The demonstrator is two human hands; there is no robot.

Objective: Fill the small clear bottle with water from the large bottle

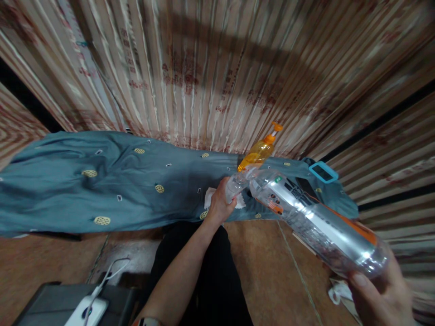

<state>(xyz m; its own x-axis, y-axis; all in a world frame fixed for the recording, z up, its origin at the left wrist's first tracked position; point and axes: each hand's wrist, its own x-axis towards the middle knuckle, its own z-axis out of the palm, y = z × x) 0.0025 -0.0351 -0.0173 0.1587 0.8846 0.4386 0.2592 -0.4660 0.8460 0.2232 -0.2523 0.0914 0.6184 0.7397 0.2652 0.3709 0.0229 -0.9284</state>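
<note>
My right hand (385, 290) grips the base of a large clear plastic bottle (316, 222) with a silver and orange label. The bottle is tilted, its neck pointing down and left. At that neck, my left hand (220, 203) is closed around a small clear container (235, 186); whether the two rims touch, I cannot tell. No liquid shows clearly in either. Just behind them is an orange pump bottle (258, 151) with amber contents. Beneath my left hand lies a white tissue (240, 201).
A teal cloth with pineapple prints (136, 181) covers the narrow table. At its right end are a blue-framed device (322, 172) and a dark flat object (306, 186). Pleated curtains (190, 81) hang behind. A white power bank (89, 309) with a cable sits lower left.
</note>
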